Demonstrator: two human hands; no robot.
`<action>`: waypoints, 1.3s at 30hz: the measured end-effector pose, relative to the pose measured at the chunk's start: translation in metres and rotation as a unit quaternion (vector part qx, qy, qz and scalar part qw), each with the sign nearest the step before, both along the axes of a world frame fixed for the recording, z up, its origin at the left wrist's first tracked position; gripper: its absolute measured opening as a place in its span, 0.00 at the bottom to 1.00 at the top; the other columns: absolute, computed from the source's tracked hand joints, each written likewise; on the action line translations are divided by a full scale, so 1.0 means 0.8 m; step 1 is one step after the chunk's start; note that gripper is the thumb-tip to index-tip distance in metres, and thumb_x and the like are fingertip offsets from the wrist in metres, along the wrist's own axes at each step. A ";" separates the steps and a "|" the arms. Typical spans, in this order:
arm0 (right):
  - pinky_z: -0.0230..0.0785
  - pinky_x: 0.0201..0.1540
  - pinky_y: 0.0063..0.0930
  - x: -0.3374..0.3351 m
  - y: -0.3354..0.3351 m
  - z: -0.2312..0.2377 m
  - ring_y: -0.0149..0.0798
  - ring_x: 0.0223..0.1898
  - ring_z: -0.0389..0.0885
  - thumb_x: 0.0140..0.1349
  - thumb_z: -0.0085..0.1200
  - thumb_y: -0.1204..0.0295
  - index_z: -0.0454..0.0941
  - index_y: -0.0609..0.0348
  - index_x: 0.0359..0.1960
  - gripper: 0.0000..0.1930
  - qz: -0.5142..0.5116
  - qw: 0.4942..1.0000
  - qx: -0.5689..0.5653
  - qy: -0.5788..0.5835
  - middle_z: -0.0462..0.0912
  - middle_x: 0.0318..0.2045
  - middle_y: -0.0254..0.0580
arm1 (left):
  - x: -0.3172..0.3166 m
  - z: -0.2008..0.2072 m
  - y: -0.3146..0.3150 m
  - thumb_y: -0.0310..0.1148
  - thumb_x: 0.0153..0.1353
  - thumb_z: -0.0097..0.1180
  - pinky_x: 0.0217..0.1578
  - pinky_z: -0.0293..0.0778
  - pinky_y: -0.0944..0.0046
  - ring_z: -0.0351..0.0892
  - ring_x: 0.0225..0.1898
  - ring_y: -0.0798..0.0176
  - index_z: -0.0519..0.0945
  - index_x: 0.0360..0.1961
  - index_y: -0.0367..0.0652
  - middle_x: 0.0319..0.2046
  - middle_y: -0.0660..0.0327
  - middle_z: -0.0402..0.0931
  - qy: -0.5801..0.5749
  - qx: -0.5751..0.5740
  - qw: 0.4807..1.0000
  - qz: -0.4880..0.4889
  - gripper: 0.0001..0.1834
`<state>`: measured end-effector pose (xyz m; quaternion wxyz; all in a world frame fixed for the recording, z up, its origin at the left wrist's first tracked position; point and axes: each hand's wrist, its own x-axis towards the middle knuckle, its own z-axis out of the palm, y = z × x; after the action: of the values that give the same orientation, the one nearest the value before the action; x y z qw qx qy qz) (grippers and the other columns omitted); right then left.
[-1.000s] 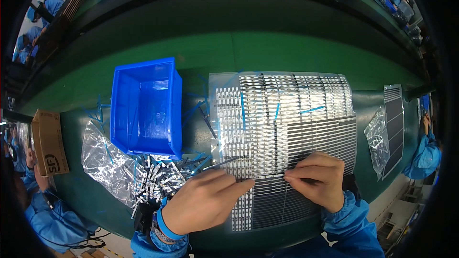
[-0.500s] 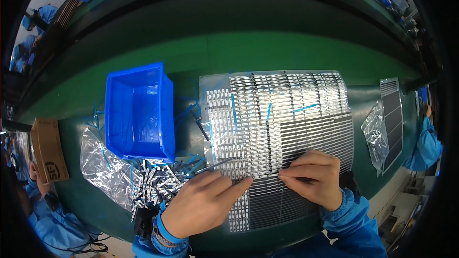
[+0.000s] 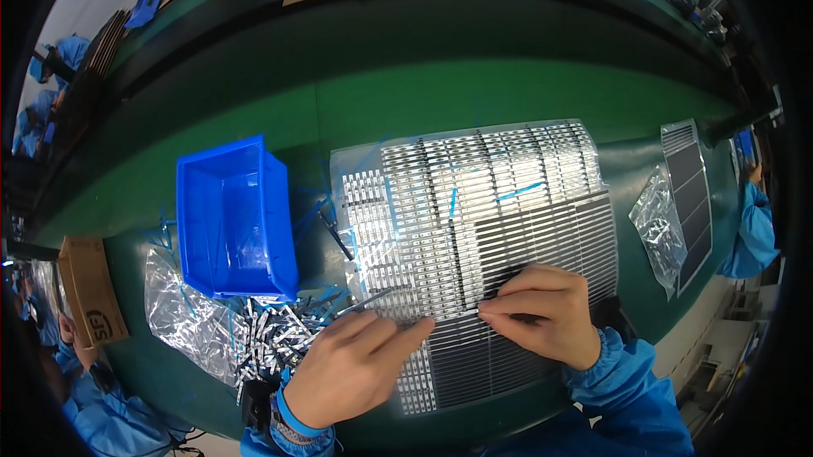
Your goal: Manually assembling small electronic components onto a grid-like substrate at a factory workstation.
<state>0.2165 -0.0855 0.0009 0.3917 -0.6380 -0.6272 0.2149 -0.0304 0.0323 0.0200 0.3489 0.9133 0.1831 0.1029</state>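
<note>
My left hand is closed, a slim grey tool-like piece sticking out past its knuckles. Its index fingertip presses on a sheet of narrow light strips, silvery with small dark marks. Just right of that fingertip, my right hand pinches at the same row, thumb and index together. A narrow white strip runs between the fingertips; whether the right fingers grip its end is hidden. Dark backing with thin pale lines shows below and right of the hands.
Left of the sheet stands a blue bin. Loose strips are heaped in front of it, beside clear plastic film. A cardboard box is farther left. Another dark sheet and crumpled plastic lie right. Co-workers sit around.
The whole view has shifted slightly, with the bin and sheet now a little farther left. Both hands keep nearly the same pose over the same row.
</note>
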 end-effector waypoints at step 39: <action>0.76 0.28 0.24 0.002 0.001 0.004 0.32 0.28 0.83 0.50 0.74 0.76 0.92 0.54 0.39 0.13 0.017 0.999 -0.018 0.036 0.86 0.31 0.37 | 0.020 0.001 -0.007 0.26 0.51 0.61 0.28 0.65 0.57 0.68 0.26 0.59 0.86 0.58 0.52 0.22 0.64 0.64 0.028 0.055 0.998 0.009 0.29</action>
<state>0.2185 -0.0847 0.0040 0.3985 -0.6263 -0.6193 0.2559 -0.0141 0.0267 0.0211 0.2916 0.9320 0.1953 0.0908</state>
